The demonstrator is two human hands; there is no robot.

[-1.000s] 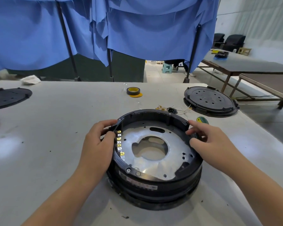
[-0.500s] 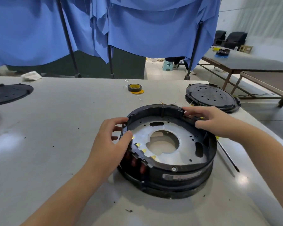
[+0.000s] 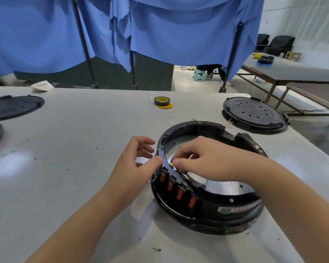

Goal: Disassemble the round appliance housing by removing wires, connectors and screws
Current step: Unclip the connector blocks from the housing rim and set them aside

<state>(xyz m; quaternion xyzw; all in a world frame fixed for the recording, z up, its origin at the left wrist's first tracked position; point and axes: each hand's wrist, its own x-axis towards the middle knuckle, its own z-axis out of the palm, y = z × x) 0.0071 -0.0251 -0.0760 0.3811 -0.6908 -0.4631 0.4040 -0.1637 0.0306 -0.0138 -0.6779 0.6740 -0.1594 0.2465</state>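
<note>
Head view, hands (image 3: 207, 160) at housing (image 3: 207, 211) rim

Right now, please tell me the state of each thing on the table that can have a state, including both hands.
round housing: lies flat, top open, screws remain in the rim
red rocker switches: mounted in the housing side
left hand: thumb presses the rim, fingers loosely curled
right hand: pinches a small yellow connector inside the rim
black cover: removed, lies flat
tape roll: lies flat
</note>
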